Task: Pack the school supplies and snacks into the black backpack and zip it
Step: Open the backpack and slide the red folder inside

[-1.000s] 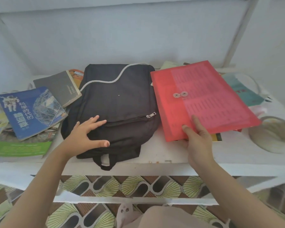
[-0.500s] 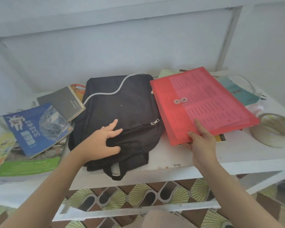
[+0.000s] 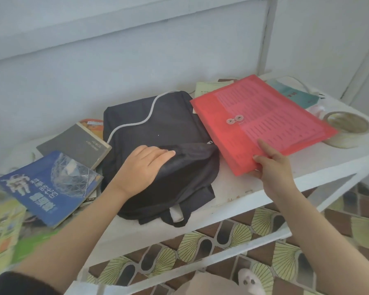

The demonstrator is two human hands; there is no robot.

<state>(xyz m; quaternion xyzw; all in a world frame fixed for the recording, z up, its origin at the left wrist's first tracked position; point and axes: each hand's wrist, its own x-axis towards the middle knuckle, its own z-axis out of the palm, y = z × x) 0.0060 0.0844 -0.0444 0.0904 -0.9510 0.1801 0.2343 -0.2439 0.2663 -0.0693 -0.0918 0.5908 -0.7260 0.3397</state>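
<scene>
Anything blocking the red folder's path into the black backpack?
No loose object lies between them: the red folder, pinched by the right hand, overlaps the near edge of the black backpack. But no open mouth shows. The left hand grips fabric at the zipper line.

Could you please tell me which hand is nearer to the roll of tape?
Right. The right hand holds a corner of the red folder, left of the tape roll; the left hand grips the black backpack, farther left beyond the folder.
</scene>
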